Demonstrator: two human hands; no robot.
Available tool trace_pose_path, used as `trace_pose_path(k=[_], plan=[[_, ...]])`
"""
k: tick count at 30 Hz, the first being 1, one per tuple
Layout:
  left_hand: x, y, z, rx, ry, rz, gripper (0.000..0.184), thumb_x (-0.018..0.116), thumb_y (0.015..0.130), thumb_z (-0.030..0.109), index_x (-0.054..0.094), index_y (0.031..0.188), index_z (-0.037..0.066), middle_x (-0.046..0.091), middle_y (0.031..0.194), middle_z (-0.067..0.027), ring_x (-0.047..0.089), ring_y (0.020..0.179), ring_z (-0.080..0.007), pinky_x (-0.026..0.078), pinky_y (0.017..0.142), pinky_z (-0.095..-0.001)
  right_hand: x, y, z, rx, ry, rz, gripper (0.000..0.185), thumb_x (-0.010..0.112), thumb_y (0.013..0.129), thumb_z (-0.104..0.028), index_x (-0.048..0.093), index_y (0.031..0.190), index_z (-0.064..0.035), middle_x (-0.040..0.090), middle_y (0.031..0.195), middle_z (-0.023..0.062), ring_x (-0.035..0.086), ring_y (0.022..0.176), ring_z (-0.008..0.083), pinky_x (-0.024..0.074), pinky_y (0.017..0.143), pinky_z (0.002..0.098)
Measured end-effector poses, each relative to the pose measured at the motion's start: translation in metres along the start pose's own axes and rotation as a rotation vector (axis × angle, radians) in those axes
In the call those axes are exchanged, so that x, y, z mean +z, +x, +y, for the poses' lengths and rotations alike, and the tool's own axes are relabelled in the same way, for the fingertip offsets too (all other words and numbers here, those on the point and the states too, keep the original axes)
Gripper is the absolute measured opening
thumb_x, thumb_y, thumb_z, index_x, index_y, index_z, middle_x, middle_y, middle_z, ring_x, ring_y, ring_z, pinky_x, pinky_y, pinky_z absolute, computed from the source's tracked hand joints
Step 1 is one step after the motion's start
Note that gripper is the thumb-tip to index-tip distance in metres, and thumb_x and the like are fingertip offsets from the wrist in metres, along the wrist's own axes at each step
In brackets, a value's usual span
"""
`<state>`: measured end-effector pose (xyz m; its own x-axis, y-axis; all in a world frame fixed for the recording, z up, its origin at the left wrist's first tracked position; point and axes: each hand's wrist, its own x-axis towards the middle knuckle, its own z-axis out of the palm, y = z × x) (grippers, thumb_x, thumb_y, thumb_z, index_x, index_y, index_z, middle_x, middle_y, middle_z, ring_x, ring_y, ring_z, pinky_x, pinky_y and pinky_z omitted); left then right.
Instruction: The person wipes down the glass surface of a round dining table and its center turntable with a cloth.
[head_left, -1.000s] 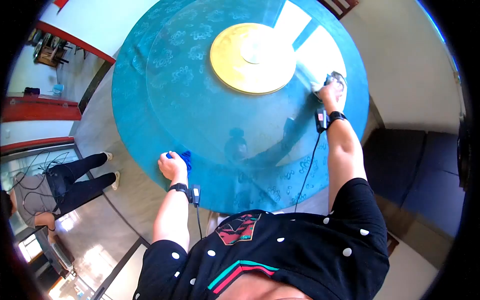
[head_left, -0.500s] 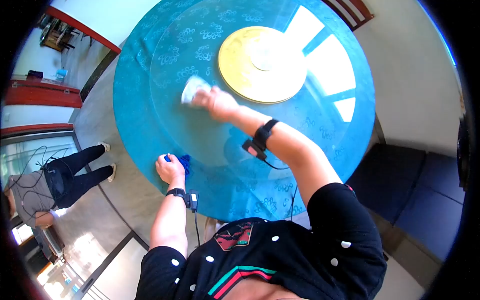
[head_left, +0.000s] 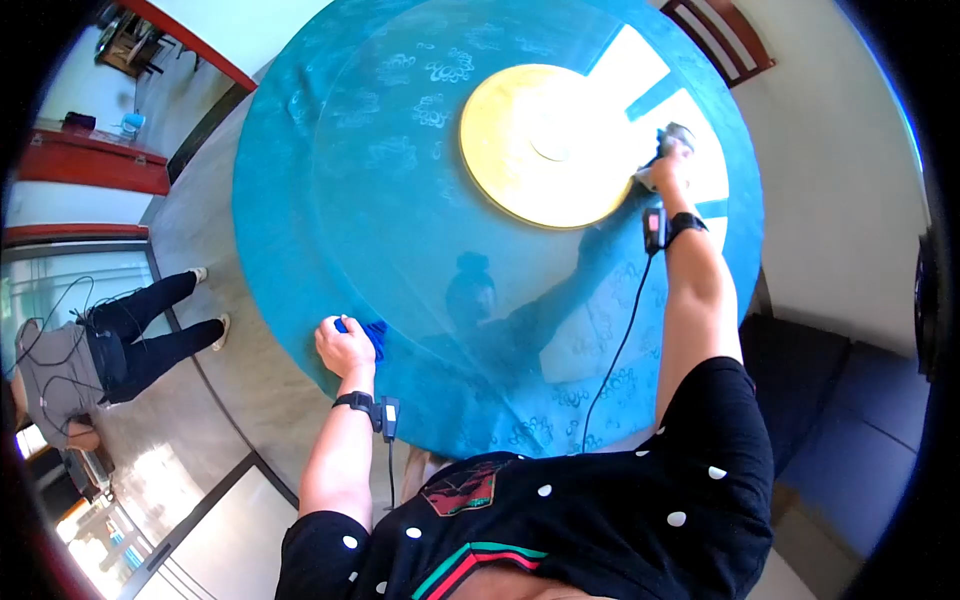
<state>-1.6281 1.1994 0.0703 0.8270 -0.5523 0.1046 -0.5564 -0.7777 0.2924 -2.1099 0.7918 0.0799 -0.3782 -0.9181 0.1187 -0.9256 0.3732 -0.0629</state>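
Table edge [head_left: 243, 230]: my left hand [head_left: 345, 347] clamps blue cloth [head_left: 378, 338] just inside.
Gold disc [head_left: 505, 165]: my right hand [head_left: 670, 168] grips pale cloth [head_left: 646, 180] just outside its rim.

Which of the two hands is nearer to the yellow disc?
The right hand, just beside the disc; the left hand is farther away, at the blue cloth.

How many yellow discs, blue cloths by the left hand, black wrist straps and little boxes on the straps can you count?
Yellow disc: 1
Blue cloth by the left hand: 1
Black wrist straps: 2
Little boxes: 2
Total: 6
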Motion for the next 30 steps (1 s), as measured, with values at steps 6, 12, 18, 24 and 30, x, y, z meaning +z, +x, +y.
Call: trace_pose_path(k=[6, 12, 18, 24, 30], plan=[[0.0, 0.001, -0.001, -0.033, -0.002, -0.044, 0.022, 0.058, 0.087, 0.027, 0.062, 0.094, 0.006, 0.061, 0.099, -0.0153, 0.056, 0.096, -0.0366, 0.044, 0.082, -0.0475, 0.043, 0.043, -0.07, -0.149, 0.345, 0.083, 0.038, 0.055, 0.084, -0.013, 0.063, 0.121, -0.0197, 0.054, 0.133, 0.0119, 0.048, 0.126, 0.0283, 0.0401, 0.104, 0.0389], [0.001, 0.001, 0.001, -0.006, -0.001, 0.012, 0.017, 0.059, 0.085, 0.024, 0.062, 0.09, 0.007, 0.06, 0.093, -0.0145, 0.056, 0.091, -0.0365, 0.045, 0.077, -0.0489, -0.022, -0.126, -0.247, -0.954, 0.184, -0.073, 0.07, 0.051, 0.073, 0.004, 0.049, 0.138, -0.0228, 0.043, 0.145, 0.009, 0.041, 0.132, 0.0338, 0.0362, 0.108, 0.0435], [0.003, 0.002, -0.001, -0.026, 0.014, 0.002, 0.019, 0.059, 0.085, 0.025, 0.062, 0.091, 0.008, 0.06, 0.095, -0.0147, 0.057, 0.092, -0.0367, 0.045, 0.078, -0.049, -0.047, -0.266, -0.23, -1.63, 0.378, -0.331, 0.057, 0.058, 0.077, -0.007, 0.054, 0.131, -0.0277, 0.048, 0.136, 0.0008, 0.055, 0.105, 0.0255, 0.0535, 0.084, 0.0369], [0.002, 0.002, -0.002, -0.036, 0.017, 0.002, 0.02, 0.059, 0.085, 0.027, 0.062, 0.091, 0.008, 0.06, 0.095, -0.015, 0.057, 0.092, -0.0369, 0.046, 0.078, -0.0495, -0.041, -0.217, -0.116, -1.569, 0.388, -0.302, 0.051, 0.057, 0.081, -0.008, 0.054, 0.131, -0.0141, 0.054, 0.132, 0.0084, 0.055, 0.11, 0.03, 0.05, 0.089, 0.0398], [0.0, 0.001, -0.001, -0.021, -0.017, -0.013, 0.021, 0.059, 0.085, 0.026, 0.063, 0.092, 0.007, 0.061, 0.095, -0.0156, 0.057, 0.092, -0.037, 0.046, 0.079, -0.0485, 0.019, -0.009, 0.018, -0.417, 0.074, -0.067, 0.059, 0.048, 0.084, -0.01, 0.041, 0.142, -0.0148, 0.045, 0.14, 0.0179, 0.053, 0.115, 0.0431, 0.042, 0.1, 0.0459]])
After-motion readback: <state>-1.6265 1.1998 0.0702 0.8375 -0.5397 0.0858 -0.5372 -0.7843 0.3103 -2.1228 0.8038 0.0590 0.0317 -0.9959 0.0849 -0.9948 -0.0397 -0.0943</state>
